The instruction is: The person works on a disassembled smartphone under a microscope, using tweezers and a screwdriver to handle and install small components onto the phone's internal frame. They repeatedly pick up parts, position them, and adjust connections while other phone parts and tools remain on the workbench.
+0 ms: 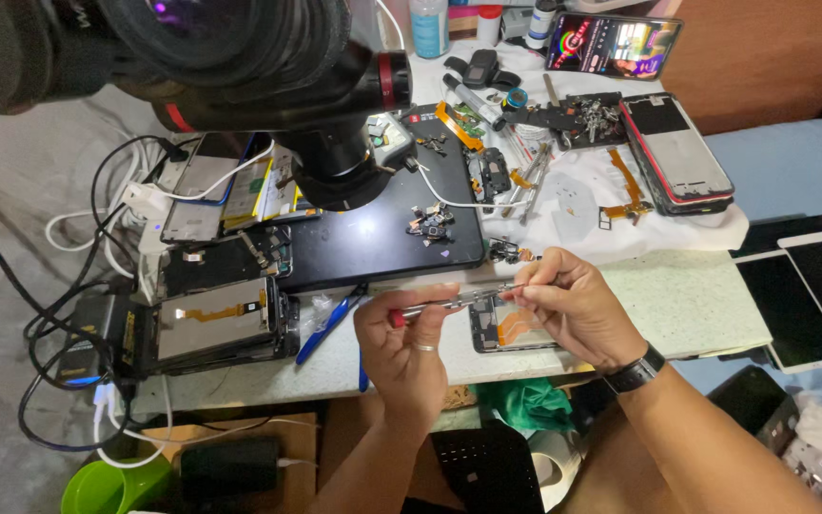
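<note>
Cluttered phone-repair worktop, pale and speckled, seen from above, with grey floor to the left.

Lying at the near edge of the worktop, directly beneath the hands: an opened phone with an orange flex cable showing inside. Hovering just over it, a slim metal screwdriver with a red end, lying nearly level. Left hand closing around the red-ended handle, fingers curled, ring on one finger. Right hand pinching the shaft near the tip, fingertips together, black watch on the wrist. Both hands clamped on the one tool, close together.

Resting just left of the left hand: blue-handled pliers. Lying further left, a stack of opened phone frames with an orange ribbon showing. Sitting behind the hands, a black mat carrying small loose parts. Looming over the mat's far-left corner, a black microscope head with a red ring. Spreading to the right of the mat, a white cloth strewn with tweezers, orange flex strips and screws. Lying at the cloth's right edge, a red-framed phone body. Glowing at the back, a phone with a lit colourful screen. Lying at far right, off the worktop edge, two white-bordered display panels. Trailing down the left side, black and white cables. Standing on the floor at lower left, a green bucket.
</note>
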